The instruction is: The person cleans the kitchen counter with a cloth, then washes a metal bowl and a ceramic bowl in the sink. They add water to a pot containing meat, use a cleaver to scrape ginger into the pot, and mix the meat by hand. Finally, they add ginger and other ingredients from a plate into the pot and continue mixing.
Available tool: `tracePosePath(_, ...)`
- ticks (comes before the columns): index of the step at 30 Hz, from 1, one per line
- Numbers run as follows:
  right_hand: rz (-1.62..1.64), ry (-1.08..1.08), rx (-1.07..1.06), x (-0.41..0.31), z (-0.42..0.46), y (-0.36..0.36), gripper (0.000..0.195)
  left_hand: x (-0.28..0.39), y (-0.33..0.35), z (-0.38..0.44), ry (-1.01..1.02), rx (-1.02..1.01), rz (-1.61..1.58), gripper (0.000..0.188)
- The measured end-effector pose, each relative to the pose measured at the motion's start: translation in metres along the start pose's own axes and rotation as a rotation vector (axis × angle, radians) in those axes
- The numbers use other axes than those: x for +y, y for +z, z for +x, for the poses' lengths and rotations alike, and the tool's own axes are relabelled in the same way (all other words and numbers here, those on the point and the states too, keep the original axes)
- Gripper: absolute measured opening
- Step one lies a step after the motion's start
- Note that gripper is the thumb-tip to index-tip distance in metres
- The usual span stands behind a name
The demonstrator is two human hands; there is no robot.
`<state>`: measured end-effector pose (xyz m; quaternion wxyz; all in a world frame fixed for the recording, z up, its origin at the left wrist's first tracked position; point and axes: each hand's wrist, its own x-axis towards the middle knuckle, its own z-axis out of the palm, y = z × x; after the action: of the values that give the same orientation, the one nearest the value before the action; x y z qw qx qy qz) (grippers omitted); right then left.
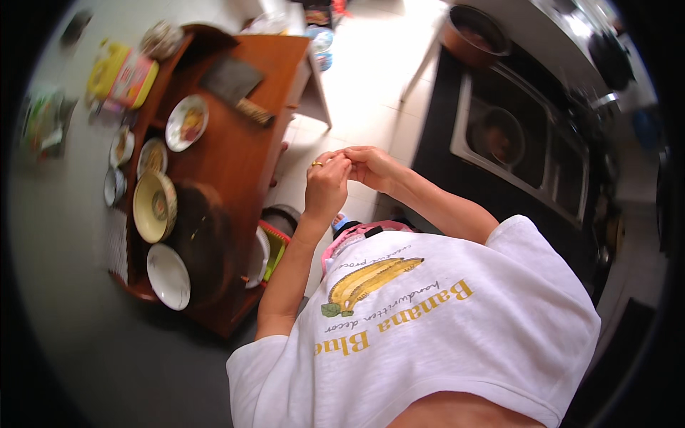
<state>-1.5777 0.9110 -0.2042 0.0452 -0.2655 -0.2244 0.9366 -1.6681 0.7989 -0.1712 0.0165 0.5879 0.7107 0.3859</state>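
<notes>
In front of my waist, my left hand (327, 182) and my right hand (372, 167) meet at the fingertips. A ring sits on a finger of my left hand. Both sets of fingers are bent inward, and whether something small is pinched between them cannot be made out. Under the hands lies the tiled floor (374, 125). Left of them stands a brown wooden table (225, 147), carrying a cleaver (230, 80) and a white bowl (186, 123) of yellow and reddish food. To the right is a sink (460, 128) holding a bowl (518, 131) with something reddish inside.
A round dark cutting board (203, 241), a cream bowl (147, 208) and a white bowl (168, 275) rest on the table. Behind its far edge is a yellow jug (109, 75). One large pot (460, 45) stands beyond the sink. Baskets (275, 251) sit under the table's near side.
</notes>
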Motion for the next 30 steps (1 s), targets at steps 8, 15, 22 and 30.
tracePosePath(8,-0.030,-0.391,0.324,-0.083,-0.131,-0.104,0.017,0.111,0.093,0.050,0.280,-0.131,-0.048,0.027)
tracePosePath(15,-0.518,-0.948,0.970,-0.196,-0.177,-0.256,0.023,0.067,0.071,0.013,-0.096,0.121,-0.036,0.023)
tracePosePath(22,-1.579,-0.654,1.269,-0.227,-0.160,-0.393,0.032,-0.047,-0.085,-0.089,-0.713,0.667,0.545,0.013)
tracePosePath(30,-0.516,-0.737,1.075,-0.217,-0.097,-0.383,0.018,-0.155,-0.175,-0.177,-0.903,0.550,0.885,0.015)
